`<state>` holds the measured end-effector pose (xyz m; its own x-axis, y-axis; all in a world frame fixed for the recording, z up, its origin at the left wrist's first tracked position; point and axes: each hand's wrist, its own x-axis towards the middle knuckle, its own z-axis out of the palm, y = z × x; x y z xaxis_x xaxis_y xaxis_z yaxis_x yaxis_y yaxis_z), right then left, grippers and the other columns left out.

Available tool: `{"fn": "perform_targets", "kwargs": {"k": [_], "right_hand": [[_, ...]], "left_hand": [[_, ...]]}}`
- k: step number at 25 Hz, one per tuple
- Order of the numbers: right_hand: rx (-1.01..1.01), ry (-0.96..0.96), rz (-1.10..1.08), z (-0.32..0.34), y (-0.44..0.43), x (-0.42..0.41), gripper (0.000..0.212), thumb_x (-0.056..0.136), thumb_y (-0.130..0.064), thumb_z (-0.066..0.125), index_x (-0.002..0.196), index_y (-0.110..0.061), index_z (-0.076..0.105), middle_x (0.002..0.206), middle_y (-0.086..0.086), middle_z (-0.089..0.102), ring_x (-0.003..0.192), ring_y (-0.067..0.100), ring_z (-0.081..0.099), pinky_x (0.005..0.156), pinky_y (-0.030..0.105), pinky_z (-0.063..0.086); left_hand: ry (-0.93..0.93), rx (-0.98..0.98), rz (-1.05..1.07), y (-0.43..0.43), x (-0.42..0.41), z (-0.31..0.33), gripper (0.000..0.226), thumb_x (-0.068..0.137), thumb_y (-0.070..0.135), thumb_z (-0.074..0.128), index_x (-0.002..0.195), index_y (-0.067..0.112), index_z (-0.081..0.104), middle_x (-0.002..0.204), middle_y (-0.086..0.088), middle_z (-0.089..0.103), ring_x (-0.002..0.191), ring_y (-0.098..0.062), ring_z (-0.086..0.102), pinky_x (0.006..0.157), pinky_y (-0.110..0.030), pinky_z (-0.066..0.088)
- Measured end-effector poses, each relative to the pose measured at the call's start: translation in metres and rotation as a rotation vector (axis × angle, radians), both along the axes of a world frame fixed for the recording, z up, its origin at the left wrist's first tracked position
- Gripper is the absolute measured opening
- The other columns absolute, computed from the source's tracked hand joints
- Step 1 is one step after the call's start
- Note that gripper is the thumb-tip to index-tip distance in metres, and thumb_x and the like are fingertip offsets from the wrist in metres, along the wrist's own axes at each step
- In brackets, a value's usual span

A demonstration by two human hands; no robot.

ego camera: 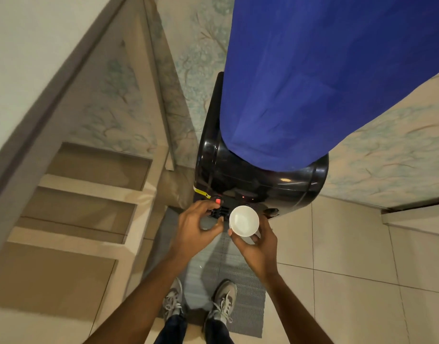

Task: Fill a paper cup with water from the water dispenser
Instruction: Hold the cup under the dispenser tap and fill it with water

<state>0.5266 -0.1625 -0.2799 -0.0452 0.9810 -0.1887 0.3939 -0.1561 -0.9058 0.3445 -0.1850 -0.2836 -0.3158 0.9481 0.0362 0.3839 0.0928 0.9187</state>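
Note:
A black water dispenser [258,180] stands ahead of me, its bottle wrapped in a blue cloth cover [325,78]. My right hand [259,247] holds a white paper cup [243,221] from below, upright, under the dispenser's front. The cup's inside looks white; I cannot tell if water is in it. My left hand [196,228] reaches to the left side of the dispenser's front, fingers curled near a red tap [218,201]. Whether the fingers press anything is hidden.
A dark tap [271,211] sits at the front right of the dispenser. A grey mat [238,281] lies under my two shoes on the tiled floor. A beige shelf unit [89,194] stands to the left. Patterned wall behind.

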Motion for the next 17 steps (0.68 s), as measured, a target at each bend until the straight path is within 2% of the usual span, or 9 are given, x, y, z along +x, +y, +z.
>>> {"fn": "perform_targets", "kwargs": {"k": [3, 5, 7, 9, 11, 14, 16, 17], "right_hand": [[-0.016, -0.064, 0.017, -0.026, -0.003, 0.007, 0.071, 0.067, -0.01, 0.096, 0.12, -0.039, 0.058, 0.111, -0.034, 0.067, 0.111, -0.017, 0.06, 0.087, 0.014, 0.055], [0.002, -0.106, 0.041, -0.042, -0.004, 0.01, 0.07, 0.068, -0.013, 0.096, 0.124, -0.032, 0.058, 0.114, -0.023, 0.068, 0.108, -0.016, 0.062, 0.088, 0.022, 0.058], [0.014, -0.126, 0.05, -0.058, -0.002, 0.012, 0.069, 0.068, -0.014, 0.096, 0.125, -0.029, 0.059, 0.112, -0.017, 0.07, 0.104, -0.013, 0.065, 0.087, 0.029, 0.062], [0.024, -0.131, 0.045, -0.072, 0.003, 0.011, 0.067, 0.068, -0.015, 0.096, 0.124, -0.026, 0.061, 0.11, -0.013, 0.072, 0.1, -0.003, 0.07, 0.086, 0.034, 0.063], [0.038, -0.133, 0.022, -0.087, 0.008, 0.012, 0.066, 0.068, -0.014, 0.096, 0.123, -0.025, 0.062, 0.107, -0.014, 0.072, 0.097, -0.002, 0.071, 0.083, 0.028, 0.064], [0.059, -0.144, -0.007, -0.104, 0.014, 0.011, 0.066, 0.067, -0.015, 0.097, 0.122, -0.025, 0.063, 0.106, -0.022, 0.069, 0.095, -0.02, 0.065, 0.078, 0.002, 0.052], [0.074, -0.171, -0.023, -0.117, 0.018, 0.012, 0.065, 0.067, -0.015, 0.097, 0.124, -0.015, 0.066, 0.106, -0.012, 0.072, 0.095, -0.011, 0.067, 0.078, 0.001, 0.051], [0.071, -0.171, -0.032, -0.122, 0.021, 0.011, 0.065, 0.067, -0.015, 0.096, 0.124, -0.012, 0.066, 0.108, -0.007, 0.074, 0.096, -0.002, 0.07, 0.08, 0.008, 0.056]], "left_hand": [[0.158, 0.029, 0.007, 0.0, 0.003, -0.009, 0.041, 0.081, 0.037, 0.079, 0.114, 0.013, 0.073, 0.114, 0.001, 0.069, 0.108, -0.01, 0.059, 0.092, -0.041, 0.058], [0.306, 0.051, 0.039, -0.001, 0.006, -0.014, 0.058, 0.081, 0.054, 0.078, 0.123, 0.016, 0.066, 0.123, -0.003, 0.059, 0.117, -0.016, 0.047, 0.096, -0.038, 0.053], [0.401, 0.064, 0.093, 0.001, 0.01, -0.019, 0.08, 0.076, 0.063, 0.08, 0.134, 0.015, 0.055, 0.134, -0.008, 0.048, 0.125, -0.023, 0.04, 0.102, -0.047, 0.051], [0.5, 0.095, 0.141, 0.009, 0.015, -0.025, 0.104, 0.071, 0.073, 0.079, 0.145, 0.009, 0.042, 0.148, -0.013, 0.036, 0.136, -0.029, 0.037, 0.113, -0.053, 0.042], [0.601, 0.127, 0.166, 0.019, 0.019, -0.033, 0.126, 0.068, 0.079, 0.08, 0.156, 0.007, 0.024, 0.16, -0.016, 0.024, 0.149, -0.034, 0.029, 0.118, -0.055, 0.033], [0.751, 0.157, 0.165, 0.029, 0.026, -0.042, 0.148, 0.067, 0.081, 0.08, 0.165, 0.009, -0.003, 0.171, -0.019, 0.006, 0.164, -0.029, -0.002, 0.128, -0.057, 0.014], [0.823, 0.188, 0.129, 0.035, 0.031, -0.046, 0.149, 0.07, 0.081, 0.077, 0.164, 0.008, -0.013, 0.175, -0.013, -0.014, 0.163, -0.028, -0.015, 0.132, -0.054, 0.0], [0.839, 0.204, 0.11, 0.037, 0.033, -0.049, 0.148, 0.071, 0.081, 0.075, 0.163, 0.009, -0.015, 0.174, -0.011, -0.021, 0.163, -0.028, -0.017, 0.132, -0.052, -0.004]]}}
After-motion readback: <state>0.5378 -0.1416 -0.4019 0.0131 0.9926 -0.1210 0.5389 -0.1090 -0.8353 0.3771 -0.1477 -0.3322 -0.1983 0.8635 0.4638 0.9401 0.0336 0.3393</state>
